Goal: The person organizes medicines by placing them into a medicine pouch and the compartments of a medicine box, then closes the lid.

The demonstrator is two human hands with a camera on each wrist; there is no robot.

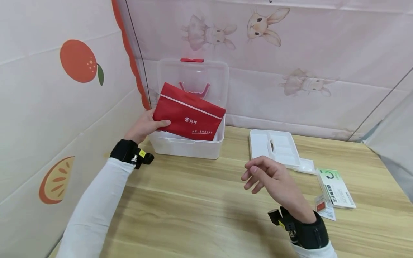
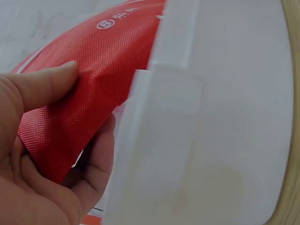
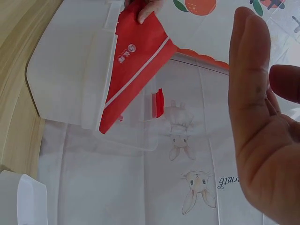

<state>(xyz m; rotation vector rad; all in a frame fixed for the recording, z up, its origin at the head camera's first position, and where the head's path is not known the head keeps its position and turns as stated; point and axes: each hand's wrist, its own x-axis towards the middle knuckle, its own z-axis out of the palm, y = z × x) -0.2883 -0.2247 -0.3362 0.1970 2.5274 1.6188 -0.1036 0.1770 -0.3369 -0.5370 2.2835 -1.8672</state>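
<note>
A red fabric pouch (image 1: 193,116) with white lettering and a pale stripe is tilted over the opening of a white plastic box (image 1: 193,148). My left hand (image 1: 146,125) grips the pouch by its left end, the thumb on the front face and the fingers behind, as the left wrist view shows. The pouch's lower edge dips behind the box's front rim. Behind it the box's clear lid (image 1: 216,77) stands raised, with a red latch (image 1: 192,60) on top. My right hand (image 1: 271,177) hovers over the table with loosely bent fingers, holding nothing.
On the right side of the wooden table (image 1: 180,200) lies a white divided tray (image 1: 284,147). Close by are a small clear packet (image 1: 304,166), a green and white carton (image 1: 337,188) and a small card-like packet (image 1: 329,211). Printed cloth walls rise behind and to the left.
</note>
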